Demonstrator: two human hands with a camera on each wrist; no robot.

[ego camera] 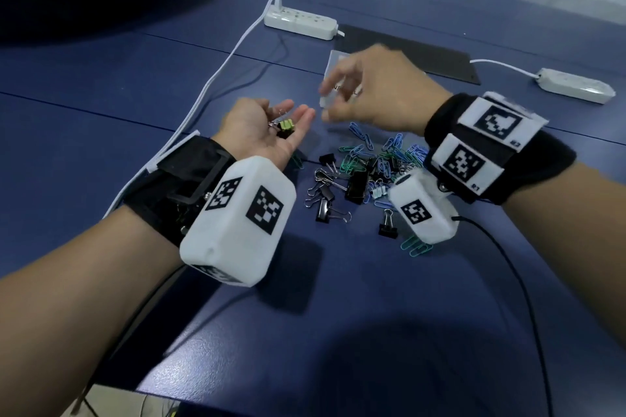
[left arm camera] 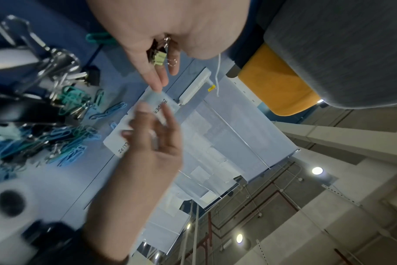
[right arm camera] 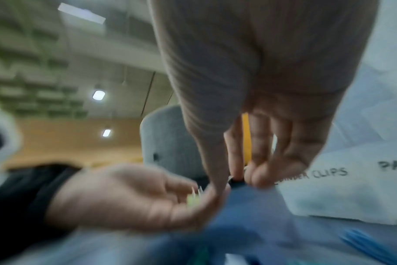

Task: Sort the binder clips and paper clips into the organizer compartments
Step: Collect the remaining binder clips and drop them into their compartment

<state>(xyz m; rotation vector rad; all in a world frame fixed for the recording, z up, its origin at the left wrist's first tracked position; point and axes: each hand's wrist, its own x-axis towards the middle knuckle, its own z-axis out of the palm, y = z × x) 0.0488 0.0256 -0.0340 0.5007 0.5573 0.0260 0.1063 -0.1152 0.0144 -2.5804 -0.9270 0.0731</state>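
My left hand (ego camera: 294, 113) lies palm up left of the pile, cupping a few small binder clips (ego camera: 285, 127), one yellow-green and one black; they also show in the palm in the left wrist view (left arm camera: 160, 57). My right hand (ego camera: 338, 101) hovers blurred just right of it, over the near end of the translucent organizer (ego camera: 335, 63), fingers loosely curled with nothing plainly held. The organizer's labels (right arm camera: 324, 174) read "BINDER CLIPS" and "PA…". A mixed pile of black binder clips and blue and green paper clips (ego camera: 366, 173) lies on the blue table under my right wrist.
Two white power strips (ego camera: 299, 22) (ego camera: 576, 85) lie at the back, and a white cable (ego camera: 210, 85) runs down the left. A black mat (ego camera: 423, 51) lies behind the organizer. A thin black cable (ego camera: 508, 264) trails at the right.
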